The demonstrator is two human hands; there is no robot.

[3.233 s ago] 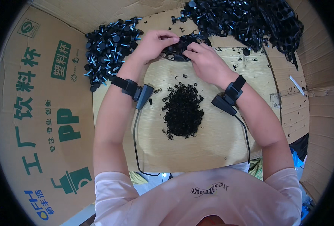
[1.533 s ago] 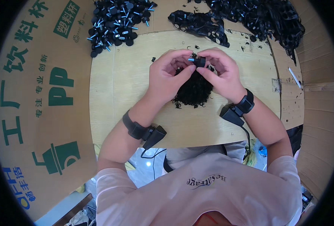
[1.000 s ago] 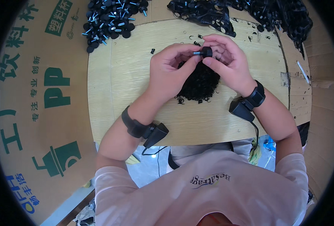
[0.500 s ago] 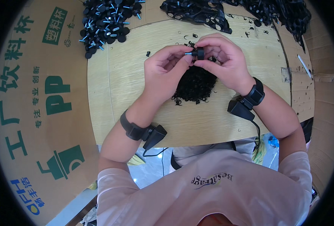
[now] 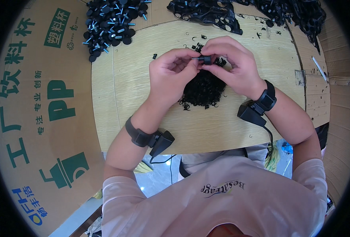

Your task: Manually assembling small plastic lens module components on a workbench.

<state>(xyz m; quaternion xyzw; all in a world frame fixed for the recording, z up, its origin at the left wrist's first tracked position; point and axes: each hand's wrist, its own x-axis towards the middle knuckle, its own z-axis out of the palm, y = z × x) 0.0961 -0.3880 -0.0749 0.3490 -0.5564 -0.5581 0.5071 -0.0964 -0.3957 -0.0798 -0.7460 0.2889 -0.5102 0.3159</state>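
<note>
Black knob [image 5: 207, 60], left fingers [image 5: 189, 71] curled, right fingers [image 5: 221, 49] arched, both pinching.

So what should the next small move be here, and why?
Probably a slight twist by the left hand at the stud end of the black knob, the right hand steadying its head: the hands are at opposite ends of it, above the pile of black curled bits.

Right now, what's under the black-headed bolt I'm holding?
Below the bolt, a heap of small black curled pieces on the wood-grain tabletop. Your left hand and right hand partly cover the heap, which hides the tabletop beneath.
</note>
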